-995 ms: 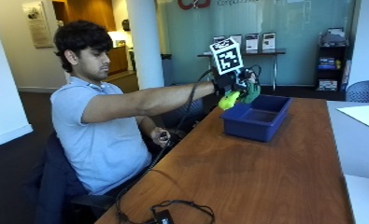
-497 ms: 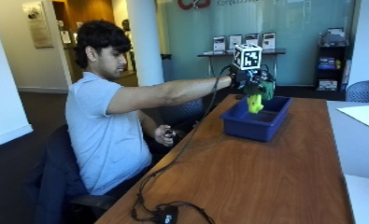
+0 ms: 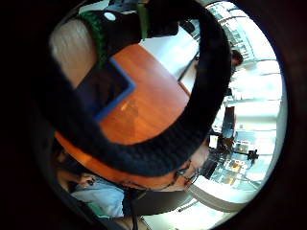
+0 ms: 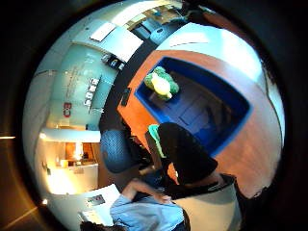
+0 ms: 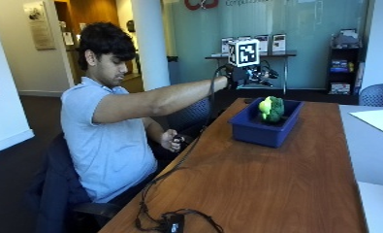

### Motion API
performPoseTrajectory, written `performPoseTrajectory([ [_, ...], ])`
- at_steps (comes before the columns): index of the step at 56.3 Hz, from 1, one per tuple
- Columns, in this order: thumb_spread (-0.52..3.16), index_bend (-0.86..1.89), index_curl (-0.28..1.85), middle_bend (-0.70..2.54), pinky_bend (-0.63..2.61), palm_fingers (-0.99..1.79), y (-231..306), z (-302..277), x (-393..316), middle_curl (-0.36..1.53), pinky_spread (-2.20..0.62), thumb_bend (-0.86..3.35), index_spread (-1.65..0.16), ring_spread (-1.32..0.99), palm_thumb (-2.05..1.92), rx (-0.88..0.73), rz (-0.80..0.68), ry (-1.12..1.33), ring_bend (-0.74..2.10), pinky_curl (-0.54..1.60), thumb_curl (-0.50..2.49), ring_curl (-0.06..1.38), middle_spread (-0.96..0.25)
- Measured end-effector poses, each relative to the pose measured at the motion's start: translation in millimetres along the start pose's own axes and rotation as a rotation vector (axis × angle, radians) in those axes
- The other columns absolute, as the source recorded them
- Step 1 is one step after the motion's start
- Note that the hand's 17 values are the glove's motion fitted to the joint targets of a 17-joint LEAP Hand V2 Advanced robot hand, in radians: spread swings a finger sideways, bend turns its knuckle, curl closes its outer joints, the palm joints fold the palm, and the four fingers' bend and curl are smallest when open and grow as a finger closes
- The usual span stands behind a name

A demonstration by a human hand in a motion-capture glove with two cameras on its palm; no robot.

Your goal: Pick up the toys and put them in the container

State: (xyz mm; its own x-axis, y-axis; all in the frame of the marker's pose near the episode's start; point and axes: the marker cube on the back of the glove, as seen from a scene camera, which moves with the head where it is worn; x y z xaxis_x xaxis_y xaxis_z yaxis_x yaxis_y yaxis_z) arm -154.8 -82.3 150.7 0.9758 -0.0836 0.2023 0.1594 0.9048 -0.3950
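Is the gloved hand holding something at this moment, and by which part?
Nothing is held. The gloved right hand is above the blue container; the green and yellow toy is in it.

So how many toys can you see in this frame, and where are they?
1. A green and yellow toy sits in the blue container on the table, apart from the gloved right hand. The container's walls may hide others.
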Motion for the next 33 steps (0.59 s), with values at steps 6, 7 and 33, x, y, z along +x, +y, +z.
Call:
performPoseTrajectory([
  [6,1.34,0.18,0.38,0.14,0.96,-0.11,24.5,-17.6,25.6,0.28,0.06,-0.05,-0.33,-0.02,-0.07,0.023,0.038,0.039,0.17,0.35,0.25,0.25,-0.02],
  [7,1.34,0.18,0.38,0.14,0.95,-0.11,29.2,-20.5,30.5,0.28,0.06,-0.05,-0.33,-0.02,-0.07,0.027,0.04,0.036,0.17,0.35,0.25,0.25,-0.02],
  [33,1.35,0.19,0.37,0.15,0.89,-0.07,100.1,-21.0,110.8,0.25,0.07,-0.05,-0.34,-0.02,-0.07,0.104,0.242,0.084,0.19,0.33,0.2,0.25,-0.01],
])
